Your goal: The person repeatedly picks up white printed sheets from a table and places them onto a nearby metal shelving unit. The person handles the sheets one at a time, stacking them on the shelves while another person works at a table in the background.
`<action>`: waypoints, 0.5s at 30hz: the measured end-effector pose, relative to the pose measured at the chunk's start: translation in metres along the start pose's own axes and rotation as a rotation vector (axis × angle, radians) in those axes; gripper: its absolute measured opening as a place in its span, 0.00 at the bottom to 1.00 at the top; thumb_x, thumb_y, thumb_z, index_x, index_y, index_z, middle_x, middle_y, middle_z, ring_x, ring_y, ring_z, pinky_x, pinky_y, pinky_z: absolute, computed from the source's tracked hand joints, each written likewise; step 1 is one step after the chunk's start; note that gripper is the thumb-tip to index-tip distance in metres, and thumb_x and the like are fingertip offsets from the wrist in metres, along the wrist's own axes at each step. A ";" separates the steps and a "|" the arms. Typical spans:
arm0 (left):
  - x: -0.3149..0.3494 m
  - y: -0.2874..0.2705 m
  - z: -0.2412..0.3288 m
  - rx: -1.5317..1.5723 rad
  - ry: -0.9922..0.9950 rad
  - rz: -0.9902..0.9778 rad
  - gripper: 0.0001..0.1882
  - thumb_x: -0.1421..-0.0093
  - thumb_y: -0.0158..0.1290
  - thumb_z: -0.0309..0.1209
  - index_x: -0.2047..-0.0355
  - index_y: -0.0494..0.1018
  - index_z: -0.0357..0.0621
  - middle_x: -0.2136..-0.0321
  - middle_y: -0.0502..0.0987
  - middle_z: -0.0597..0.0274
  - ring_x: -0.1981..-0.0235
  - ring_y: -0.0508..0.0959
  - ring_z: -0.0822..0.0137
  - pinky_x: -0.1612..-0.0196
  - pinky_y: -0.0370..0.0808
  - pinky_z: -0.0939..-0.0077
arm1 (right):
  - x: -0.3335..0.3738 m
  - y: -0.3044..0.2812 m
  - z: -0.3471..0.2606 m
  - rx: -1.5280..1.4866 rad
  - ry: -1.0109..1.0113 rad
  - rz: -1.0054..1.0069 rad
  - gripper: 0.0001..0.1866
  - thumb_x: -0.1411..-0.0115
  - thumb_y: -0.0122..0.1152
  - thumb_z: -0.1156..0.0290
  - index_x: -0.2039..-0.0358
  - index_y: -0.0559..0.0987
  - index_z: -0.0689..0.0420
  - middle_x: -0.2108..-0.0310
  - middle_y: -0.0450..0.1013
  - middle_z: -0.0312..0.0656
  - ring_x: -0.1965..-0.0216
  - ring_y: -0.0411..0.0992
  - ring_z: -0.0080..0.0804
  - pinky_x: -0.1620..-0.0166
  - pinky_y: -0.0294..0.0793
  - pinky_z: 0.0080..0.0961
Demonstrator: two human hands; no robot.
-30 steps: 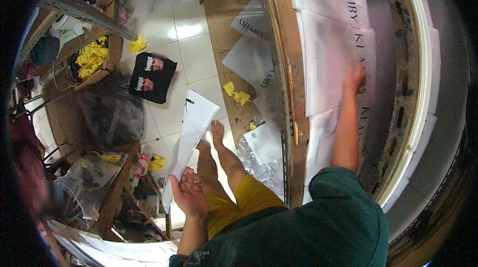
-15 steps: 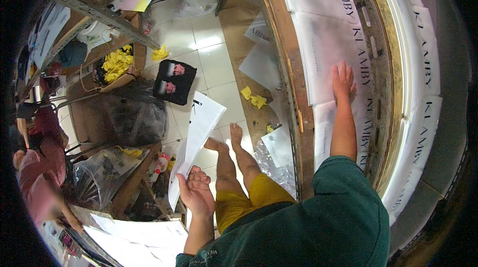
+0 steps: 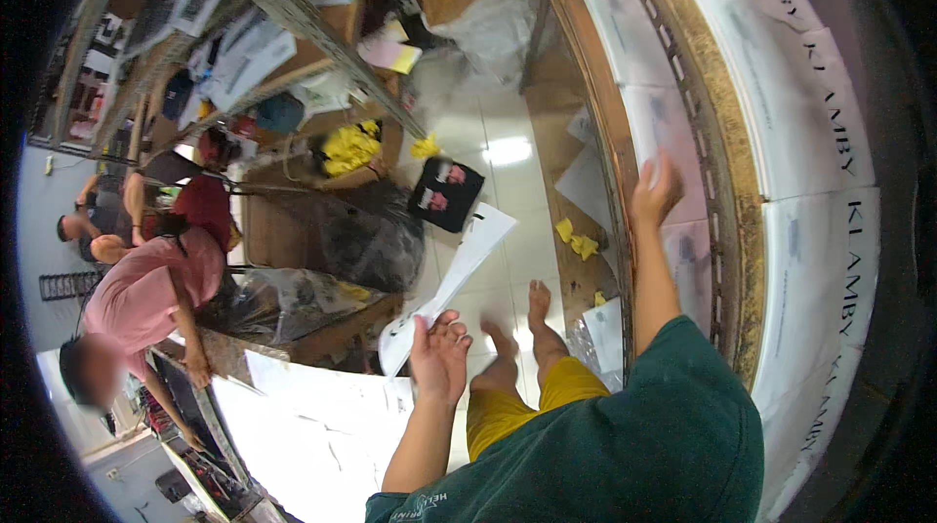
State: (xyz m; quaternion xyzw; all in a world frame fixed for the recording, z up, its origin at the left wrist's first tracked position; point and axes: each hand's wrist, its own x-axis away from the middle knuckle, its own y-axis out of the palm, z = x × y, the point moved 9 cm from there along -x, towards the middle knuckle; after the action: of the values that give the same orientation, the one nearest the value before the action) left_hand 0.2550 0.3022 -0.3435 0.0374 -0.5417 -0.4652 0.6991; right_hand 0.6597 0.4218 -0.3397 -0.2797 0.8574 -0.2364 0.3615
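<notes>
My left hand [image 3: 439, 359] is closed on a long white sheet of paper [image 3: 476, 248]. The sheet stands up from between thumb and fingers, tilted to the far right, with small dark print on it. My right hand [image 3: 657, 193] is over the wooden shelf on the right, its fingers bent and a little blurred. Thumb and fingers look apart there, and I see nothing between them. Under and beside that hand lie printed white sheets [image 3: 669, 108] in a row, partly hidden by the hand and forearm.
More white lettered sheets [image 3: 805, 260] line the outer shelf at right. A black printed cloth [image 3: 446, 193] lies on the tiled floor near yellow scraps [image 3: 576, 237]. A metal-framed rack stands at upper left. A person in pink [image 3: 161, 284] leans over a white-covered table [image 3: 312, 416] at left.
My view has turned left, bringing the person and the table further in. My right hand, flat on the sheets before, has lifted with its fingers bent. The left hand still holds its sheet.
</notes>
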 end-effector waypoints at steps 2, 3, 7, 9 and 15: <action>-0.004 -0.002 -0.001 -0.003 -0.012 -0.064 0.19 0.39 0.36 0.47 0.65 0.66 0.43 0.70 0.71 0.64 0.71 0.69 0.71 0.68 0.66 0.76 | 0.047 0.006 -0.045 -0.281 -0.050 0.002 0.13 0.44 0.47 0.72 0.60 0.71 0.65 0.63 0.71 0.49 0.62 0.69 0.42 0.59 0.66 0.31; -0.005 -0.005 -0.002 -0.024 -0.004 -0.073 0.19 0.39 0.37 0.47 0.65 0.66 0.44 0.70 0.71 0.64 0.71 0.69 0.71 0.68 0.66 0.75 | 0.081 0.014 -0.060 -0.339 0.016 -0.134 0.13 0.44 0.46 0.71 0.60 0.71 0.65 0.66 0.71 0.49 0.65 0.69 0.40 0.61 0.66 0.31; 0.012 -0.010 -0.003 -0.057 -0.034 -0.127 0.17 0.40 0.38 0.46 0.67 0.67 0.45 0.72 0.71 0.66 0.72 0.69 0.72 0.67 0.66 0.76 | 0.184 -0.027 -0.184 -0.545 -0.110 -0.572 0.17 0.44 0.48 0.66 0.57 0.70 0.61 0.68 0.71 0.47 0.66 0.68 0.39 0.60 0.64 0.29; 0.032 -0.010 -0.008 -0.114 -0.040 -0.182 0.17 0.40 0.39 0.46 0.68 0.67 0.45 0.72 0.71 0.67 0.72 0.69 0.72 0.67 0.65 0.76 | 0.207 -0.054 -0.224 -0.624 -0.130 -0.658 0.19 0.44 0.48 0.65 0.54 0.69 0.62 0.66 0.71 0.46 0.64 0.69 0.38 0.59 0.65 0.30; 0.092 -0.037 -0.031 -0.206 -0.064 -0.295 0.18 0.41 0.39 0.50 0.70 0.68 0.50 0.76 0.70 0.69 0.74 0.69 0.75 0.69 0.63 0.79 | 0.264 -0.089 -0.263 -0.729 -0.127 -0.847 0.20 0.43 0.48 0.66 0.52 0.68 0.63 0.60 0.70 0.45 0.60 0.68 0.30 0.56 0.65 0.25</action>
State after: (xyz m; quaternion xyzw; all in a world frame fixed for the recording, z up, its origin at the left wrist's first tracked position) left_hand 0.2550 0.2040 -0.3096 0.0298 -0.5018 -0.6168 0.6057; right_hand 0.3360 0.2387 -0.2496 -0.7201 0.6730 -0.0318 0.1659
